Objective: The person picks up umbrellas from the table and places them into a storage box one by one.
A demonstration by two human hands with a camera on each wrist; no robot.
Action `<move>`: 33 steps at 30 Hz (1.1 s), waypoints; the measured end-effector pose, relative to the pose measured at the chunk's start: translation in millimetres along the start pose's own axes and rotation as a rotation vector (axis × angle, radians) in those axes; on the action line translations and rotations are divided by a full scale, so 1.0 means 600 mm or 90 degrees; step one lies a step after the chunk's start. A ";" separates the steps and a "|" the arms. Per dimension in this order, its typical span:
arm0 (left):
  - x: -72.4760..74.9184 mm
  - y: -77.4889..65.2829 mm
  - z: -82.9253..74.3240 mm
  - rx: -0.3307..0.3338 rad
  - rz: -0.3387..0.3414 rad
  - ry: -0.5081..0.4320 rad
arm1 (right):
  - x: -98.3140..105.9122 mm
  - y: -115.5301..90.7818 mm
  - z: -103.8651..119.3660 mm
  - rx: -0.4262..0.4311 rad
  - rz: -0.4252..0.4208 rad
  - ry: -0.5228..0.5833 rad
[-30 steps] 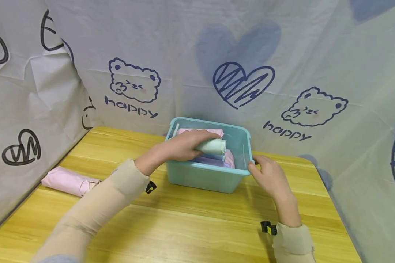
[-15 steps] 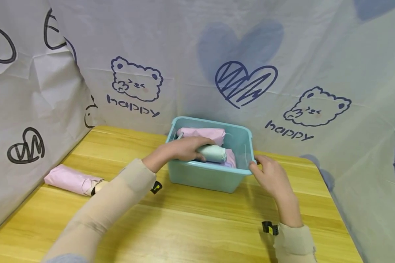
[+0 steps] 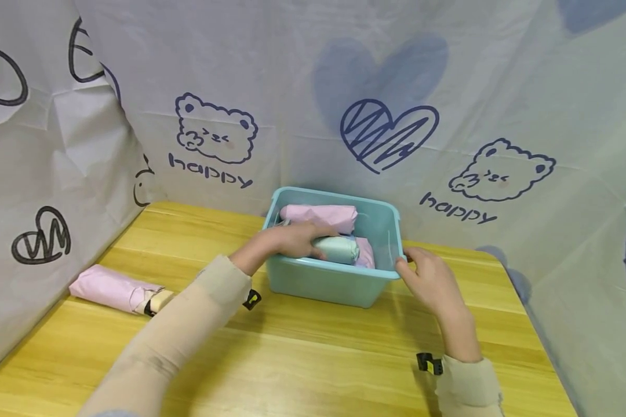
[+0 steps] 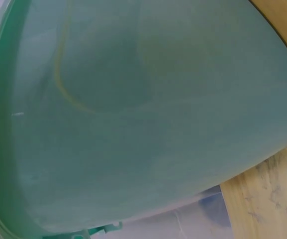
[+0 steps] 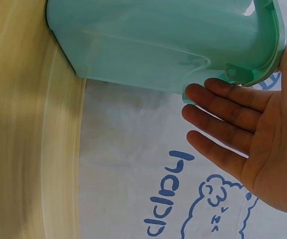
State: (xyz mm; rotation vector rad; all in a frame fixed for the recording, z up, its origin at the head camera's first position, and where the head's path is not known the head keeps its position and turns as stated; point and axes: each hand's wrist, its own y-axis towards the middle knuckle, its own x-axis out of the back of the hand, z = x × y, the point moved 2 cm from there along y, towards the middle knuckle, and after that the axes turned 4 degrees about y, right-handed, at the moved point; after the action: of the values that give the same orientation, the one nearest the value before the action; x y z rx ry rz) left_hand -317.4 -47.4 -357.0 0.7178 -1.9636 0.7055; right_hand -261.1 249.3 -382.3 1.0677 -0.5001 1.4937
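Observation:
A light-blue plastic bin (image 3: 318,284) stands against the back curtain. Inside it, my left hand (image 3: 294,238) grips a mint folded umbrella (image 3: 338,249), its ruffled end facing right. Behind that lies a pink folded umbrella (image 3: 326,218), and another pink bundle (image 3: 365,253) shows at the right, partly covered. At the bin's right front corner, my right hand (image 3: 433,284) pinches the rim with thumb and index finger. The right wrist view shows its other fingers (image 5: 220,122) stretched out beside the bin. Only the bin's wall (image 4: 133,124) fills most of the left wrist view; the left hand's fingers are hidden there.
On the wooden table (image 3: 271,359), left of the bin, lies another pink folded umbrella (image 3: 112,288) with a beige handle (image 3: 160,301). A white printed curtain (image 3: 292,116) rises directly behind the bin, and a side curtain (image 3: 57,162) borders the table's left edge.
My left hand has lowered the mint umbrella deeper into the bin, covering most of the lavender thing that showed beneath it. My right hand keeps its place on the rim.

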 end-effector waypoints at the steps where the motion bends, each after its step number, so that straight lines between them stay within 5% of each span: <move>1: 0.000 0.000 0.001 -0.001 -0.003 -0.006 | 0.000 0.000 0.000 0.000 0.000 0.000; 8: -0.003 -0.003 0.008 -0.034 -0.060 -0.051 | -0.002 -0.001 0.001 0.001 -0.003 0.001; 16: 0.006 -0.026 0.006 -0.058 -0.247 -0.093 | -0.001 0.000 -0.002 -0.005 -0.001 0.008; 26: 0.000 -0.103 0.018 -0.054 -0.428 -0.192 | -0.001 0.001 -0.002 -0.005 0.003 0.003; 33: -0.022 -0.161 0.036 0.029 -0.497 -0.186 | -0.001 -0.001 -0.001 -0.011 0.008 0.007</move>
State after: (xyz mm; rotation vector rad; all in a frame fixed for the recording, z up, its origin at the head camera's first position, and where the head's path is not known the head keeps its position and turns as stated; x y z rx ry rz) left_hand -254.6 -124.8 -359.6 1.5602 -1.7034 0.1677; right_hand -260.5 249.7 -383.4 1.0444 -0.5124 1.5020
